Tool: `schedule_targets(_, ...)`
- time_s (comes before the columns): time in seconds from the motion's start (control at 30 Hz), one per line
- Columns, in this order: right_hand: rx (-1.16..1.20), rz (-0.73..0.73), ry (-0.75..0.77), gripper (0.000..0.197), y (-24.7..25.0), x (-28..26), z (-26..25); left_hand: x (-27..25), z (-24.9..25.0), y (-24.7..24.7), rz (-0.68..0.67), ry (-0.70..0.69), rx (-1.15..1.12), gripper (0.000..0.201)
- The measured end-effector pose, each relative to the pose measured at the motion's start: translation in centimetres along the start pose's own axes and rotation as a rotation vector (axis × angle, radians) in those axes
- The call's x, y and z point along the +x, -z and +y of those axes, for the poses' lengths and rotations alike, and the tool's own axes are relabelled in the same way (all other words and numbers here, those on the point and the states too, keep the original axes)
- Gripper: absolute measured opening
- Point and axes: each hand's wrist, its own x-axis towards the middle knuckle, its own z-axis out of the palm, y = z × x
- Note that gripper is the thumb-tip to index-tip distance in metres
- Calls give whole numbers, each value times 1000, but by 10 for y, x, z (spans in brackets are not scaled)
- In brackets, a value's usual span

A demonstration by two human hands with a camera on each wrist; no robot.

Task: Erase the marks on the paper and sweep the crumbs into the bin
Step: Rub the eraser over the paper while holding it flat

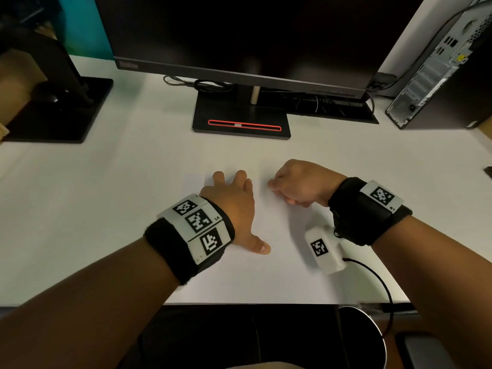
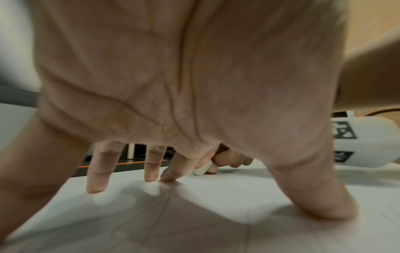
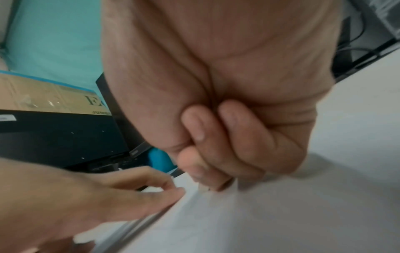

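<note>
The left hand [image 1: 231, 206] is lying flat on the sheet of paper [image 1: 266, 275] near the middle of the white bench [image 1: 106, 182], its fingers [image 2: 97, 172] spreading wide and straight with their tips pressing down, the thumb reaching out toward the bench's near edge. Just beside it, toward the right, the right hand [image 1: 300, 182] is curling into a narrow fist, and in the left wrist view its fingers [image 3: 203, 130] are pinching a small white eraser [image 2: 202, 169] whose lower end is touching the paper. The paper is sitting close to the near edge of the bench, under both hands; faint pencil lines [image 2: 166, 205] are showing on it below the left palm. The right wrist view is blurring around the fingertips, so the eraser is not making itself out there. A dark round bin [image 1: 356, 339] is standing below the near edge, toward the right corner. At the far edge a black monitor [image 1: 239, 35] is standing on its base [image 1: 239, 126], with a desktop tower [image 1: 439, 70] at the far right corner and a second monitor stand [image 1: 58, 113] at the far left.
</note>
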Motion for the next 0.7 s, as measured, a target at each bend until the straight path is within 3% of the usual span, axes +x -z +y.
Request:
schedule_targets(0.07,-31,16,16,33,0,-1,2,-1,0,0,2,2,2,135)
schedule_targets(0.17,-53,-102,49,34,-5,-6,2,0,-1,0,4,-1,-1,133)
schedule_targets(0.3,-51,-8,23,35,4,-6,8,0,-1,-1,6,3,-4,134)
schedule_targets(0.43,-101,-123,77,37,-5,-10,7,1,-1,0,-2,3,3,136)
schedule_targets(0.57,-87,-3,49,37,5,-7,12,0,-1,-1,-19,10,-2,137)
schedule_targets(0.7,-110,-135,92,36,-5,-14,10,0,-2,0,-18,8,-6,136)
